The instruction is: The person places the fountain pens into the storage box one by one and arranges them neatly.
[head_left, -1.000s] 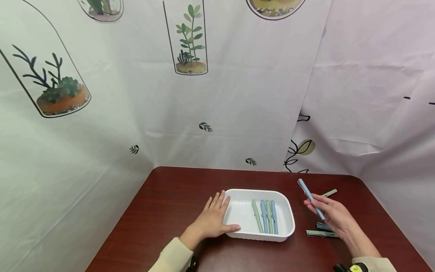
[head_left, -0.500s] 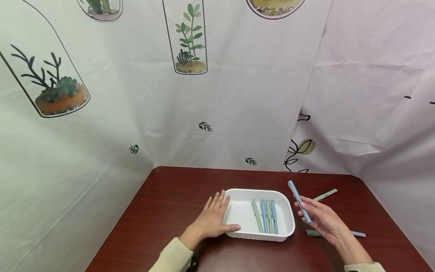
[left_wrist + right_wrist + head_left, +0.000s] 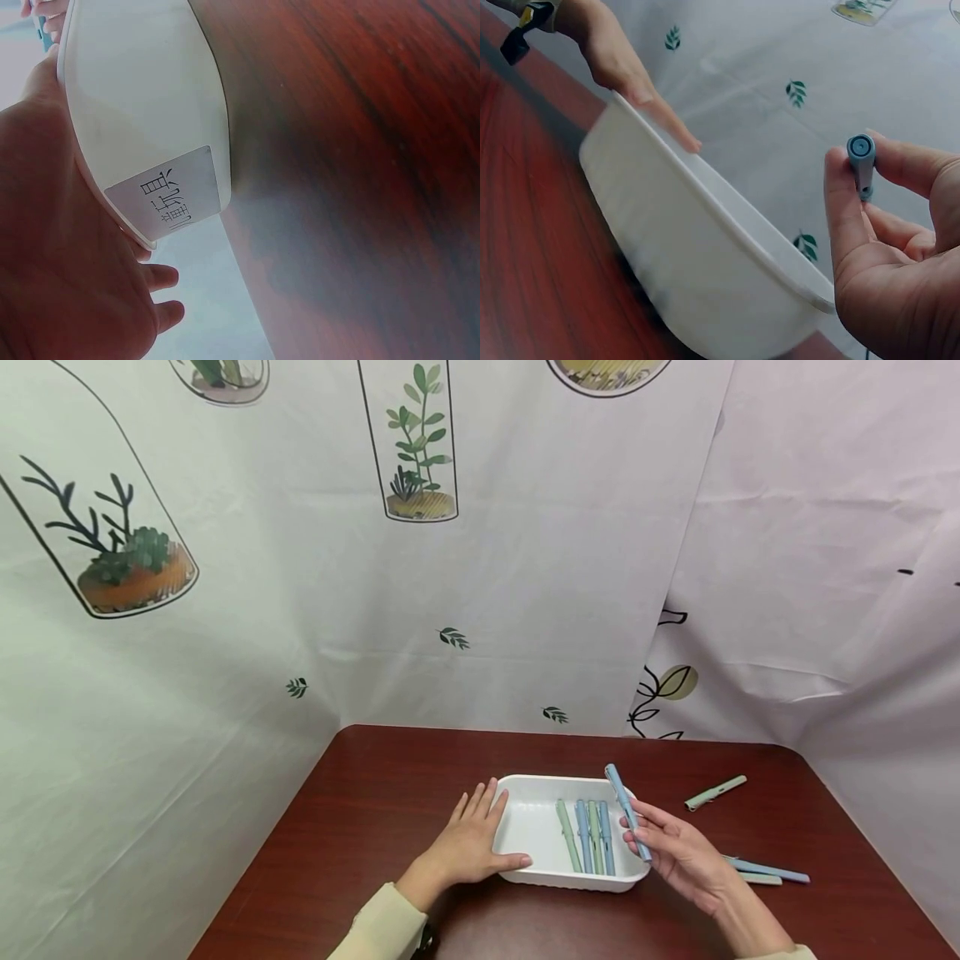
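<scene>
A white plastic tray stands on the table, with light green pens and blue pens lying side by side in its right half. My left hand rests on the tray's left rim, fingers straight and spread, thumb over the near edge. Above the tray's right edge, my right hand pinches a blue pen between thumb and fingers, its upper end tilted away to the left. The right wrist view shows that pen end-on between the fingertips.
To the right of the tray lie a green pen at the back and a blue pen over a green one nearer me, partly behind my right hand. A printed label is on the tray's outer wall. A patterned cloth hangs behind the table.
My right hand has carried the blue pen leftward from above the loose pens to the tray's right edge. My left hand stays on the rim, and the pens in the tray lie as before.
</scene>
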Demonstrator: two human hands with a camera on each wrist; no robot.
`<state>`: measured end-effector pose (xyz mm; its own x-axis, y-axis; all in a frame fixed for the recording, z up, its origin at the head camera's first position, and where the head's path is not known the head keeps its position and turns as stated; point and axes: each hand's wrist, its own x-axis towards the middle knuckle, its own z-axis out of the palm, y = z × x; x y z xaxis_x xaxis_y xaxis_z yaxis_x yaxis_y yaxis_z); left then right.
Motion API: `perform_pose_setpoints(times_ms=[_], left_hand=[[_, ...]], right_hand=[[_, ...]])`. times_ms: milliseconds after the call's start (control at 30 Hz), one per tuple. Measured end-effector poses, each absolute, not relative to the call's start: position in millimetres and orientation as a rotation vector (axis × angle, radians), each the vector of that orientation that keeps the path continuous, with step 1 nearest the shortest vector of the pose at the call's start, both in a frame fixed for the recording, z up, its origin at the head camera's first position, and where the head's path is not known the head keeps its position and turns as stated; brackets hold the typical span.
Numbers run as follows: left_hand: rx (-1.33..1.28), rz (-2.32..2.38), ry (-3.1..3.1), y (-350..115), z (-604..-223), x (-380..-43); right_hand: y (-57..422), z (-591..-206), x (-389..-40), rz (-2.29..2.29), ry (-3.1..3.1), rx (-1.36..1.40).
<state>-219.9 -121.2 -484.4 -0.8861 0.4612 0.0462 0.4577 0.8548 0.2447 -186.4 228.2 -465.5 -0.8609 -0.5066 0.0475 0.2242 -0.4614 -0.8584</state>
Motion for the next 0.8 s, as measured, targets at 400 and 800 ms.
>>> perform_pose_setpoints(times_ms=[400, 800], left_hand=[[0.746, 0.390, 3.012, -120.9, -482.8, -219.3], [0.767, 0.389, 3.013, -121.6, -480.9, -218.6]], right_hand=[[206.8, -467.0, -184.5, -2.229, 1.465, -0.315], [188.3, -452.6, -184.8, -2.105, 1.626, -0.178]])
